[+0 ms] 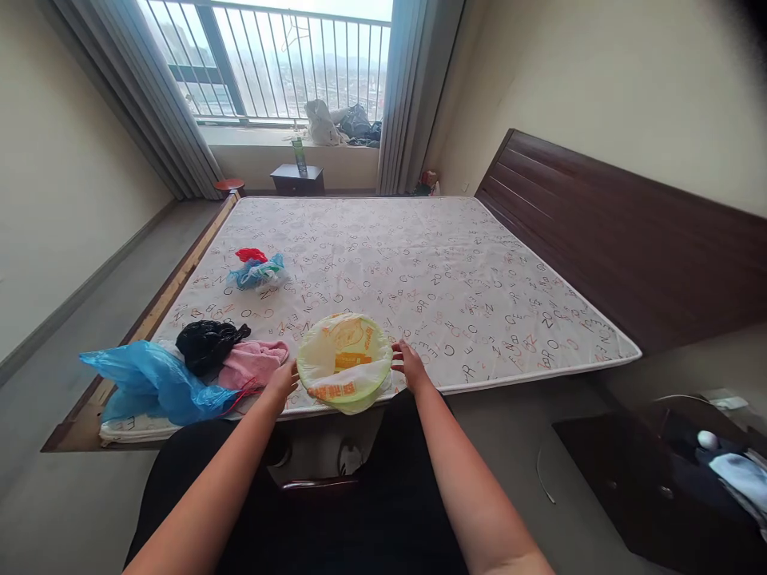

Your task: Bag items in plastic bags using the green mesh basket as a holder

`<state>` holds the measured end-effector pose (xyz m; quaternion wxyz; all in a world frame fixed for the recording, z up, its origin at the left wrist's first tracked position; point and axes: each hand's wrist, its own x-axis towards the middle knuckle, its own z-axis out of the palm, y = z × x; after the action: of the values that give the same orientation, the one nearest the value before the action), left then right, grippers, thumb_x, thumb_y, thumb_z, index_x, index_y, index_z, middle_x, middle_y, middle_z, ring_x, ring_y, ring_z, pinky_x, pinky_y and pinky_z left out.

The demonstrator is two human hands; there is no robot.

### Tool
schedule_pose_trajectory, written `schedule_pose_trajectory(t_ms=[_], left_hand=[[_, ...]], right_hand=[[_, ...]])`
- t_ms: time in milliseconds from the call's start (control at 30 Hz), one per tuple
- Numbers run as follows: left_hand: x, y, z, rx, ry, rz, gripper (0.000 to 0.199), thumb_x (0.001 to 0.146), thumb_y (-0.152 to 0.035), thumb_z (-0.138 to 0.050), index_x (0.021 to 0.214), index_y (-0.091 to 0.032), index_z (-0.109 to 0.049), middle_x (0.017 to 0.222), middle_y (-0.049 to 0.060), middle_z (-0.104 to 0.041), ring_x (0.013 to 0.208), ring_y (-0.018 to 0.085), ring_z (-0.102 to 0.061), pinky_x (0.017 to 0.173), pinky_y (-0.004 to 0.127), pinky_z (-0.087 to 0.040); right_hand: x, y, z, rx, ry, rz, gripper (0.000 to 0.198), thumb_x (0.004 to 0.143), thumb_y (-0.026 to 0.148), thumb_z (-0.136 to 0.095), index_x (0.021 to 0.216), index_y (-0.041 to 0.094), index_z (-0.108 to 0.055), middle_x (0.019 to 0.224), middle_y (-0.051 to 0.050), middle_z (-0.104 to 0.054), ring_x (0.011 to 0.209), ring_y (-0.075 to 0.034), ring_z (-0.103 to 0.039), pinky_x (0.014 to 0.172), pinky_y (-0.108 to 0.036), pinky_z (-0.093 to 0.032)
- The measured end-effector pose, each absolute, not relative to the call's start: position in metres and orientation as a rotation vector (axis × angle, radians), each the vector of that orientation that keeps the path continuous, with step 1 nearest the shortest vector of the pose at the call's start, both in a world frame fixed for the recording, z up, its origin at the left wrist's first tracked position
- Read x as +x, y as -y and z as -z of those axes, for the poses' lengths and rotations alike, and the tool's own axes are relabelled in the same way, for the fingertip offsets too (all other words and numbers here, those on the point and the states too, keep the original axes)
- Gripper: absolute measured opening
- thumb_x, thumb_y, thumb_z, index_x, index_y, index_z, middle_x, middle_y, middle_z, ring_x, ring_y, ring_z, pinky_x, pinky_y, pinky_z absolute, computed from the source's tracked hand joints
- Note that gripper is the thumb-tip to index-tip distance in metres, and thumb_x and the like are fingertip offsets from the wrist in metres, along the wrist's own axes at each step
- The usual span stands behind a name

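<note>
A round, pale yellow-green trash bin (365, 403) is at the near edge of the mattress, between my hands. A whitish plastic bag (353, 361) with orange print lines it and folds over its rim. My left hand (286, 380) holds the bin's left side, fingers partly hidden. On the opposite side, the fingers of my right hand (410, 366) rest at the rim, slightly spread. Just left of my left hand lie a pink cloth (252, 363), a black plastic bag (211, 345) and a large blue plastic bag (156, 383) with red strings.
The letter-patterned mattress (383, 263) carries a crumpled bundle of red, blue and white bags (257, 270) farther back. A dark headboard (599, 231) stands right. A nightstand (298, 180) and red stool (229, 185) are near the window. A dark cabinet (641, 471) is at lower right.
</note>
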<state>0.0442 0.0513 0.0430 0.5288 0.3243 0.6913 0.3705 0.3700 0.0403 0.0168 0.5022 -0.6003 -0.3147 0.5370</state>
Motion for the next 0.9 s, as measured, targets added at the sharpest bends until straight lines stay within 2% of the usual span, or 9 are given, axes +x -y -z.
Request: schedule_pose_trajectory(t_ms=[100, 200, 300, 400, 500, 567, 667, 767, 900], left_hand=[[0.045, -0.045, -0.070, 1.028, -1.774, -1.058, 0.035, 0.090, -0.039, -0.053, 0.115, -0.018, -0.065, 0.126, 0.014, -0.068, 0.122, 0.029, -0.061, 0.106, 0.043, -0.046], [0.063, -0.039, -0.097, 1.647, -1.673, -1.002, 0.031, 0.093, -0.034, -0.050, 0.116, -0.022, -0.068, 0.129, 0.011, -0.066, 0.128, 0.028, -0.056, 0.116, 0.041, -0.037], [0.085, -0.045, -0.107, 1.957, -1.365, -0.497, 0.034, 0.092, -0.034, -0.053, 0.120, -0.026, -0.071, 0.130, 0.009, -0.068, 0.126, 0.029, -0.058, 0.114, 0.040, -0.038], [0.092, -0.059, -0.094, 1.954, -1.437, -0.090, 0.033, 0.082, -0.034, -0.066, 0.112, -0.021, -0.075, 0.123, 0.015, -0.072, 0.122, 0.036, -0.061, 0.112, 0.045, -0.039], [0.090, -0.067, -0.078, 1.918, -1.576, 0.024, 0.028, 0.074, -0.035, -0.072, 0.094, -0.016, -0.076, 0.108, 0.021, -0.075, 0.115, 0.042, -0.063, 0.108, 0.051, -0.039], [0.092, -0.067, -0.072, 1.910, -1.604, 0.047, 0.026, 0.073, -0.038, -0.073, 0.088, -0.017, -0.075, 0.101, 0.021, -0.075, 0.110, 0.043, -0.065, 0.105, 0.052, -0.041], [0.101, -0.067, -0.073, 1.909, -1.597, 0.024, 0.026, 0.079, -0.043, -0.067, 0.082, -0.018, -0.074, 0.096, 0.019, -0.076, 0.105, 0.041, -0.067, 0.102, 0.050, -0.043], [0.107, -0.078, -0.074, 1.882, -1.596, -0.043, 0.034, 0.090, -0.045, -0.053, 0.093, -0.019, -0.075, 0.103, 0.016, -0.076, 0.105, 0.035, -0.068, 0.101, 0.045, -0.044], [0.097, -0.098, -0.064, 1.794, -1.652, -0.068, 0.037, 0.089, -0.034, -0.055, 0.118, -0.017, -0.071, 0.126, 0.017, -0.071, 0.120, 0.033, -0.063, 0.106, 0.041, -0.042]], right_hand=[[0.364, -0.032, -0.025, -1.476, 0.793, -1.333, 0.048, 0.080, 0.068, -0.060, 0.087, 0.021, -0.062, 0.084, -0.004, -0.065, 0.066, -0.014, -0.057, 0.053, -0.025, -0.051], [0.349, -0.027, -0.032, -1.553, 0.835, -1.338, 0.047, 0.083, 0.069, -0.058, 0.087, 0.022, -0.059, 0.073, -0.001, -0.061, 0.061, -0.015, -0.055, 0.050, -0.025, -0.049], [0.338, -0.023, -0.036, -1.649, 0.895, -1.255, 0.040, 0.081, 0.061, -0.060, 0.080, 0.022, -0.055, 0.066, 0.002, -0.057, 0.059, -0.014, -0.054, 0.049, -0.024, -0.046], [0.334, -0.019, -0.036, -1.651, 0.934, -1.214, 0.032, 0.077, 0.053, -0.063, 0.074, 0.023, -0.052, 0.061, 0.004, -0.054, 0.056, -0.013, -0.050, 0.049, -0.024, -0.043], [0.334, -0.015, -0.034, -1.621, 0.970, -1.234, 0.029, 0.077, 0.050, -0.060, 0.078, 0.021, -0.058, 0.065, 0.002, -0.058, 0.057, -0.014, -0.053, 0.051, -0.025, -0.044], [0.334, -0.013, -0.032, -1.608, 0.989, -1.226, 0.026, 0.077, 0.046, -0.060, 0.081, 0.021, -0.061, 0.070, 0.001, -0.063, 0.062, -0.016, -0.057, 0.055, -0.026, -0.046], [0.335, -0.007, -0.028, -1.599, 1.009, -1.220, 0.023, 0.075, 0.041, -0.063, 0.084, 0.020, -0.064, 0.075, -0.001, -0.068, 0.072, -0.019, -0.061, 0.063, -0.027, -0.049], [0.336, 0.002, -0.028, -1.552, 1.076, -1.260, 0.022, 0.077, 0.039, -0.063, 0.087, 0.021, -0.067, 0.080, -0.003, -0.071, 0.079, -0.021, -0.063, 0.069, -0.030, -0.051], [0.333, 0.010, -0.032, -1.423, 1.180, -1.340, 0.023, 0.080, 0.036, -0.062, 0.095, 0.021, -0.069, 0.091, -0.004, -0.074, 0.084, -0.023, -0.066, 0.074, -0.032, -0.052]])
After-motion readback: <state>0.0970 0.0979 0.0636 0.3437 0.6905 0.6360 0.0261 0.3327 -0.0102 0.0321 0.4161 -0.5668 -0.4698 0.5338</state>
